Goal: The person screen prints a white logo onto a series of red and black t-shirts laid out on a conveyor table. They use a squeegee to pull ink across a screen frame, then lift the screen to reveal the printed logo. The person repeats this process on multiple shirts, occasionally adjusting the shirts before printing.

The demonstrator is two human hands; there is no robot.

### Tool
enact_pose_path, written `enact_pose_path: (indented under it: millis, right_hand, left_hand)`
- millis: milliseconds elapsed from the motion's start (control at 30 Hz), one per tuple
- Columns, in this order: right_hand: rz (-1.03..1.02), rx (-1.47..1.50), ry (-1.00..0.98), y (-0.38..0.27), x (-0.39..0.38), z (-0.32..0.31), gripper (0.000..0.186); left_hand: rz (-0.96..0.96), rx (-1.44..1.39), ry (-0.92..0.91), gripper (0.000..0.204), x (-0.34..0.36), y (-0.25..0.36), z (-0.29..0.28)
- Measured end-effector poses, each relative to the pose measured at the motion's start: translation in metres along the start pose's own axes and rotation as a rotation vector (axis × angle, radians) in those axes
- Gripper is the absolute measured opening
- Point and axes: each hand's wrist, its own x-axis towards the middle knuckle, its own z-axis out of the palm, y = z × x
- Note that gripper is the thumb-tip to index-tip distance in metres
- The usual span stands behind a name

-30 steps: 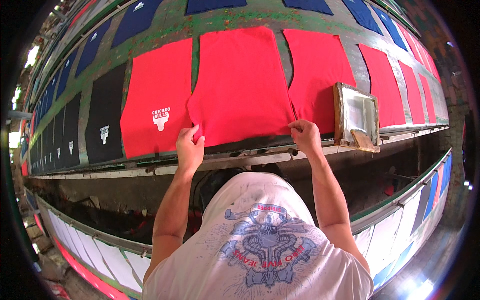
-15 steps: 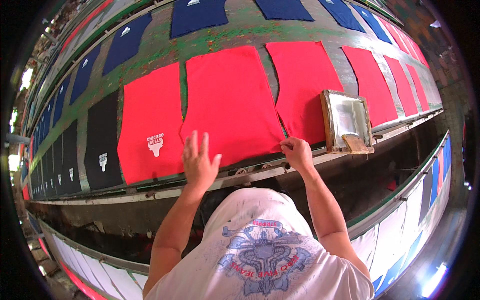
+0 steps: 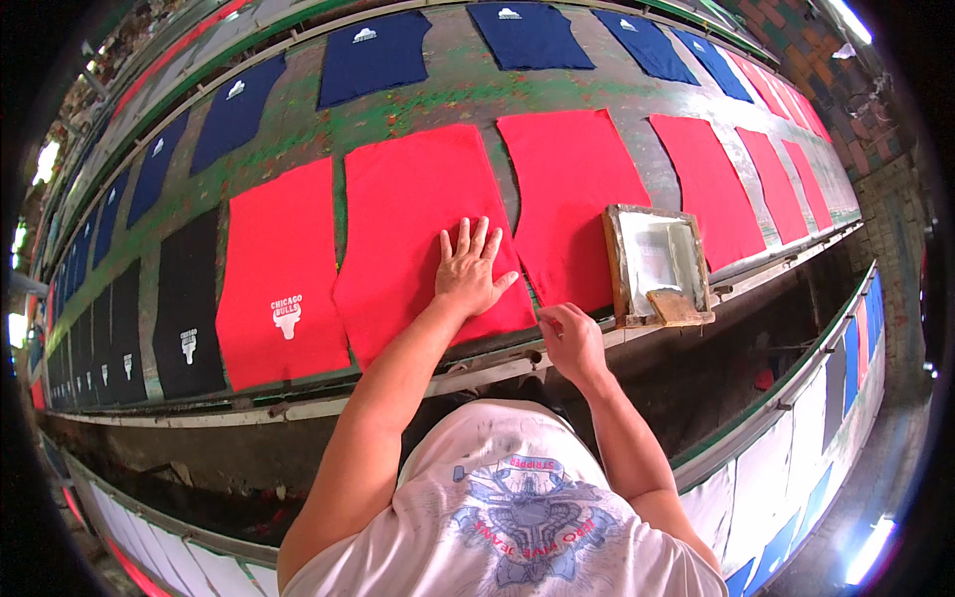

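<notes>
A plain red fabric panel (image 3: 413, 204) lies on the long table in front of me. My left hand (image 3: 470, 271) rests on its right part, palm down, with the fingers spread. At the panel's near right corner, my right hand (image 3: 574, 343) is closed, thumb and fingertips pinching the edge. To the left is another red panel (image 3: 284, 234) with a white bull-head print near its lower edge. A plain red panel (image 3: 572, 189) lies on the right. On its near edge sits a wood-framed printing screen (image 3: 619, 269), with a wooden squeegee (image 3: 676, 306) inside at the near end.
Black printed panels (image 3: 189, 289) continue to the left, and more red panels (image 3: 706, 189) to the right. Navy printed panels (image 3: 373, 65) line the table's far side. A metal rail (image 3: 477, 376) runs along the near edge. Behind me stands another table with white panels (image 3: 766, 448).
My left hand has moved right and come down flat on the red panel. My right hand remains at the panel's near corner. The whole view has shifted slightly.
</notes>
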Motion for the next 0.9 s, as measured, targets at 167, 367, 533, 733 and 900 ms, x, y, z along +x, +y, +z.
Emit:
enact_pose_path:
  millis: [167, 367, 533, 733, 900]
  right_hand:
    - [-0.095, 0.119, 0.231, 0.025, -0.025, -0.067, 0.020]
    - [-0.103, 0.050, 0.539, 0.113, -0.037, -0.155, 0.024]
    - [0.028, -0.005, 0.623, 0.212, -0.037, -0.198, 0.019]
    - [0.310, 0.287, 0.463, 0.309, -0.045, -0.199, 0.036]
    - [0.501, 0.698, 0.273, 0.320, -0.052, -0.190, 0.043]
  left_hand:
    - [0.051, 0.049, 0.091, 0.103, 0.014, -0.014, -0.001]
    - [-0.030, 0.124, -0.016, 0.096, 0.031, -0.028, 0.000]
    - [0.050, 0.154, -0.117, 0.090, 0.030, -0.019, -0.019]
    - [-0.077, -0.072, 0.175, 0.071, 0.038, 0.070, -0.006]
    - [-0.137, -1.029, 0.344, 0.054, 0.030, 0.189, 0.037]
